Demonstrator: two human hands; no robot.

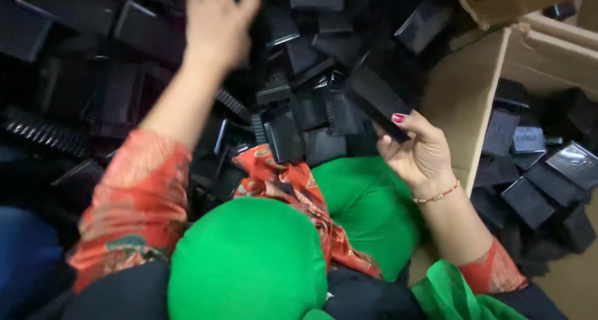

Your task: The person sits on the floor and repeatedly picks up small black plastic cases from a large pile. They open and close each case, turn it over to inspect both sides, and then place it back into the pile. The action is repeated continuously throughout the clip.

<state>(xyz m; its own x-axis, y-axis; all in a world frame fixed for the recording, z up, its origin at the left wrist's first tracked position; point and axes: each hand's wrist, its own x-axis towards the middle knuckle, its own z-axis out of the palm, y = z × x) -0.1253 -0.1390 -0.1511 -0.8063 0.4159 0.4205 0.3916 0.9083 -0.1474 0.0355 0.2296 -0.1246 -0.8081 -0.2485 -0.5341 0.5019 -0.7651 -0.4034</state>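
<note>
Green knees point(249, 264) below; right hand point(418, 152) holds one black case point(377, 102).

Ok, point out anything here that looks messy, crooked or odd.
The black plastic pieces lie in a loose, jumbled heap, tilted every way. The cardboard box at right holds more, also unstacked, its flap bent outward. The right hand holds one black piece; the left hand reaches into the heap.

Left hand point(218, 24), upper frame: motion-blurred, fingertips cut by top edge; brown cardboard box point(473, 89) cropped at right edge.
</note>
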